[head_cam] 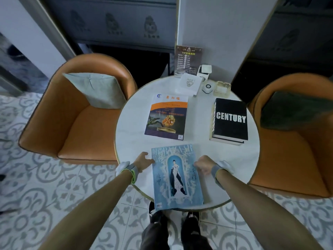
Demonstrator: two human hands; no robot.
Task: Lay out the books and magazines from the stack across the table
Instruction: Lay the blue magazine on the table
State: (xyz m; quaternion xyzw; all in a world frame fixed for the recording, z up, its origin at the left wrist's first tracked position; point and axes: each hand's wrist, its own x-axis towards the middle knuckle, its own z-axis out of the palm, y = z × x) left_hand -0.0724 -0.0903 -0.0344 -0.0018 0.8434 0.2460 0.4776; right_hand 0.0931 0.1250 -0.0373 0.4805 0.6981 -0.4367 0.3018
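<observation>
Blue magazine (177, 177) lying between both hands; left hand (144, 162) open touching its edge, right hand (204, 166) seemingly curled on cover.

Head view, steeply down onto table (129, 127)

- A round white table (129, 123) with a gold rim stands at centre frame.
- Orange armchairs sit left (72, 127) and right (297, 159); the left one holds a pale cushion (95, 89).
- The floor (36, 186) is grey-patterned tile.
- A white pillar (216, 33) rises at upper centre.
</observation>
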